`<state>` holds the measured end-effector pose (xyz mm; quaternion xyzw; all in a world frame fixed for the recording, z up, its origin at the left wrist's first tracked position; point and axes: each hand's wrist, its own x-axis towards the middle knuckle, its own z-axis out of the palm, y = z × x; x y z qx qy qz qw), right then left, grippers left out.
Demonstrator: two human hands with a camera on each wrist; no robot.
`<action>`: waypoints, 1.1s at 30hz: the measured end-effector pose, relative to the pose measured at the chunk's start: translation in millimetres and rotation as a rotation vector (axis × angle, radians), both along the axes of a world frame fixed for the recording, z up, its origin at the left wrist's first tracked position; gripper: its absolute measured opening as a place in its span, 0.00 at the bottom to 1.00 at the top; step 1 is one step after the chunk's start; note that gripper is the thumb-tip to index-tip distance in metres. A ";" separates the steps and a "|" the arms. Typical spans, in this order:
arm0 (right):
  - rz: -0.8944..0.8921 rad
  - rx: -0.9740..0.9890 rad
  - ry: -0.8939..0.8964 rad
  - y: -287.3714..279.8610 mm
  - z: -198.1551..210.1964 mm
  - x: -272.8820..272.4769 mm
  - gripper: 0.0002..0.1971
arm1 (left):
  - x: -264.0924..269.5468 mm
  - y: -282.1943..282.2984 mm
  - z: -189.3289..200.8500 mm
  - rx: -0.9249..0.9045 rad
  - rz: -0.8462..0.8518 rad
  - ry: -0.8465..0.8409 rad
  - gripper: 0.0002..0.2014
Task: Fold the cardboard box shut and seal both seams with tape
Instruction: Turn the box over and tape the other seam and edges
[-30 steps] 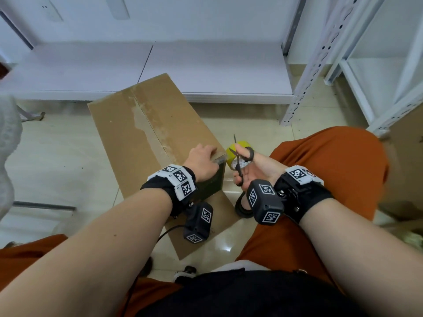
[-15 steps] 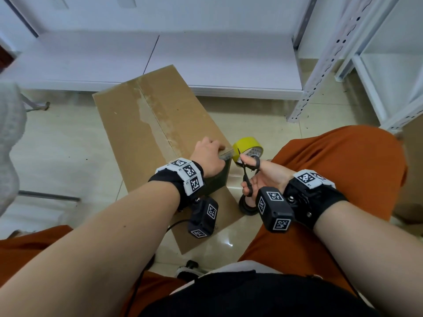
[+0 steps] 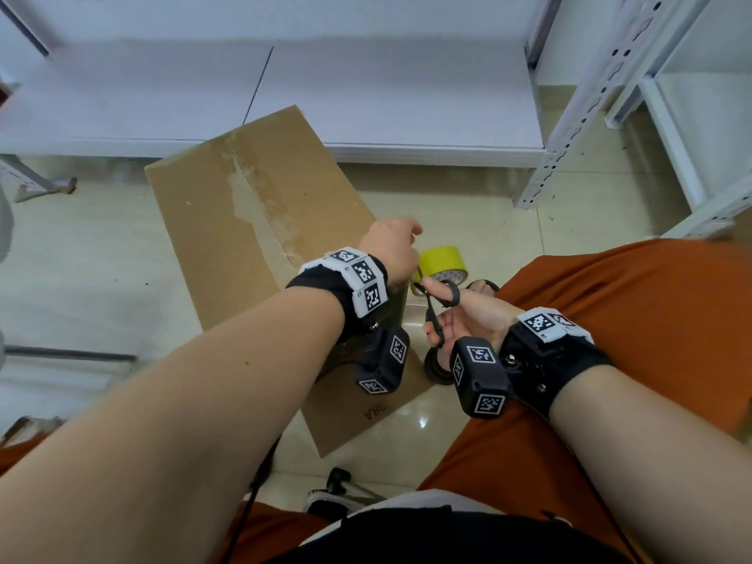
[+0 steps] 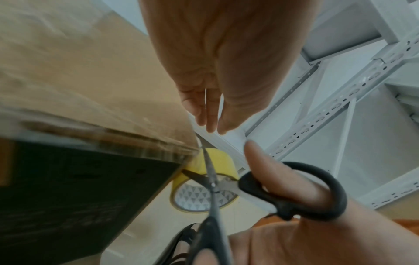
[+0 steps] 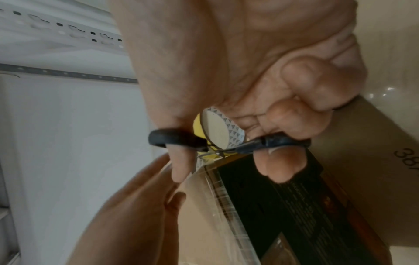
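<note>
Your right hand grips scissors; left hand fingers straight, relaxed at box corner. Blades could nick those fingers.

The cardboard box is blurred in the left wrist view; its near corner is hidden by the left hand in the head view.

Bright even daylight overhead; wrist views dimmer, motion-blurred, edges warped.
</note>
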<state>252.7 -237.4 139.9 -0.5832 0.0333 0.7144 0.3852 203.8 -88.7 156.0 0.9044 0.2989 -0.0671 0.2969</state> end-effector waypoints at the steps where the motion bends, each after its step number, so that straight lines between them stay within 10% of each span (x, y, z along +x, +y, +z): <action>1: 0.022 -0.004 -0.002 1.8 -2.3 1.5 0.29 | 8.7 -1.8 0.2 0.005 -0.028 0.015 0.20; 7: 0.077 -0.016 -0.047 2.3 -16.4 5.2 0.33 | 37.5 -11.5 -12.2 0.104 -0.208 0.190 0.33; 12: 0.088 -0.062 -0.082 3.6 -16.3 4.3 0.33 | 38.9 -14.2 -12.6 0.301 -0.269 0.201 0.22; 33: 0.191 -0.198 -0.481 14.9 -5.0 11.5 0.35 | 7.0 18.1 -33.1 -0.345 0.198 -0.217 0.22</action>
